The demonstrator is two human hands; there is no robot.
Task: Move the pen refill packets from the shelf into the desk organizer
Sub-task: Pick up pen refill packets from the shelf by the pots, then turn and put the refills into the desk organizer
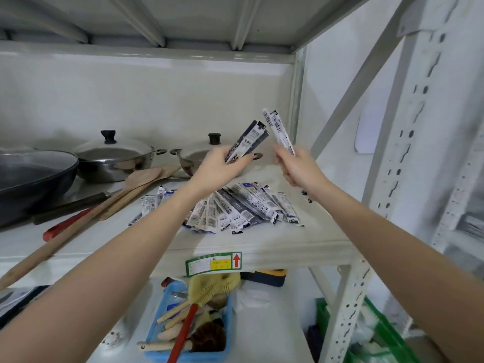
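At the far left of the shelf (262,244) sit a dark wok (31,179) and two lidded steel pots (115,158), with wooden spatulas (136,184) and a red-handled tool (68,226) lying in front of them; keep your arms away from those handles.

Your left hand (222,169) is closed around a few dark-printed packets (248,141), fanned upward above the shelf. Below and between your hands, the main pile of pen refill packets (235,210) lies spread on the shelf board, some of it hidden behind your left forearm.

Your right hand (296,169) is closed on a couple of white barcode-side packets (279,131), held upright, with their lower ends poking out under your palm.

You look to be in the gathering step: both hands are loaded, but most of the stock is not yet lifted. The desk organizer is not in view, so I cannot tell where it stands. Next, you probably need to merge the two bundles into one hand or carry both away, holding firmly, since these slim sleeves will likely slip past each other. On the lower level, a blue basket (227,334) of brushes would catch anything dropped.
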